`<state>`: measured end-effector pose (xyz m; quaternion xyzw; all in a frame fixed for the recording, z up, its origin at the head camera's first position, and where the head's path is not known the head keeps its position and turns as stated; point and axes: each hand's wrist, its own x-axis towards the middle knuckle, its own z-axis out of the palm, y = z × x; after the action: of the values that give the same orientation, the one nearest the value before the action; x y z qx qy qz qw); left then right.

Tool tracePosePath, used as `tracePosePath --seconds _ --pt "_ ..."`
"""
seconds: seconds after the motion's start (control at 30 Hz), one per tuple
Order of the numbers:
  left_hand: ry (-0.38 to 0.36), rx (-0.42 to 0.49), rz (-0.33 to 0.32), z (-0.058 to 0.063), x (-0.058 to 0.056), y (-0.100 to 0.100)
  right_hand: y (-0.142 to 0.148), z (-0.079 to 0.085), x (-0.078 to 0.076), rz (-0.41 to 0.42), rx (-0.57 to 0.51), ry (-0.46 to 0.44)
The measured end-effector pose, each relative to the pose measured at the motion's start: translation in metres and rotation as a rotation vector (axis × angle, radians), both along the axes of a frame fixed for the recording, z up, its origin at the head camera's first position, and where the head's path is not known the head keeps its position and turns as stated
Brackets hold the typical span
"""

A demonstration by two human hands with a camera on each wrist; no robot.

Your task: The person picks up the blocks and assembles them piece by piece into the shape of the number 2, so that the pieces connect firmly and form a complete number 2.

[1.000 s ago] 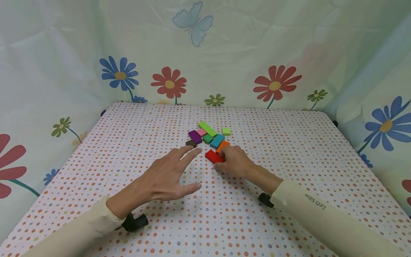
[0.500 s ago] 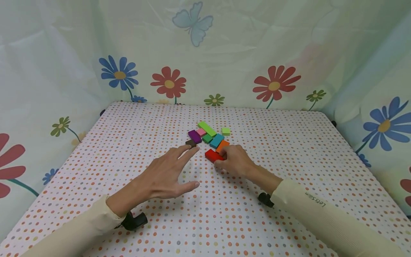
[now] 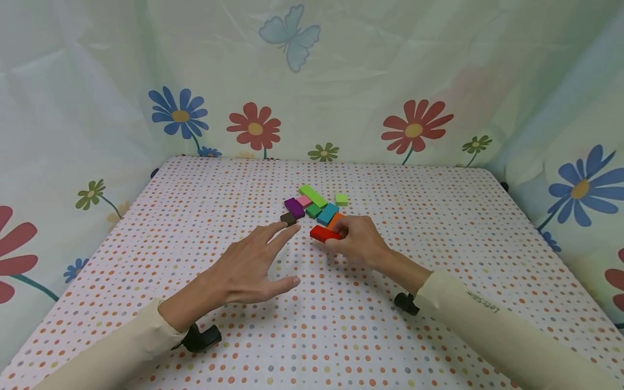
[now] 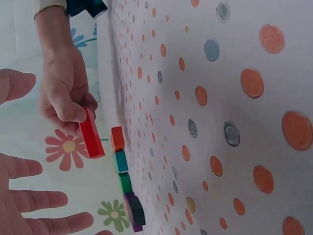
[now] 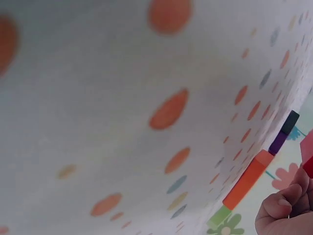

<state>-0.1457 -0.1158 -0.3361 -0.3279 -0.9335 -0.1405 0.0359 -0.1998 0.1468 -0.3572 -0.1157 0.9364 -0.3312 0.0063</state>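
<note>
My right hand (image 3: 359,241) pinches one end of a red block (image 3: 322,234) between thumb and fingers. In the left wrist view the red block (image 4: 91,136) hangs above the table, apart from the other blocks. Behind it lies an orange block (image 3: 335,220), partly hidden by the fingers in the head view. My left hand (image 3: 244,265) hovers over the table with fingers spread and holds nothing. Its index fingertip appears near a dark brown block (image 3: 288,219); whether they touch I cannot tell.
Beyond the hands, a purple block (image 3: 294,208), a pink block (image 3: 304,201), a dark green block (image 3: 313,210), a blue block (image 3: 327,214) and a long lime block (image 3: 313,195) lie clustered. A small light green block (image 3: 342,200) sits apart on the dotted tablecloth (image 3: 414,200).
My right hand has raised the red block from the tablecloth and turned it slightly. The left hand stays spread in nearly the same place.
</note>
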Motion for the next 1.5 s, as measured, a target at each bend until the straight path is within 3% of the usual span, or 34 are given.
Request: tracePosePath --seconds 0.2,0.77,1.2,1.5 --pt "-0.006 -0.003 -0.007 -0.001 0.000 0.000 0.003 0.003 0.006 0.015 -0.021 0.040" --pt "0.005 -0.004 -0.006 -0.002 0.000 0.002 0.017 0.003 0.041 0.028 0.003 -0.120" --pt "-0.011 -0.005 0.004 -0.006 0.005 0.000 0.023 0.000 0.050 0.171 0.038 -0.183" --pt "-0.015 -0.008 -0.002 -0.004 0.004 0.001 0.025 0.000 0.059 0.191 0.049 -0.210"
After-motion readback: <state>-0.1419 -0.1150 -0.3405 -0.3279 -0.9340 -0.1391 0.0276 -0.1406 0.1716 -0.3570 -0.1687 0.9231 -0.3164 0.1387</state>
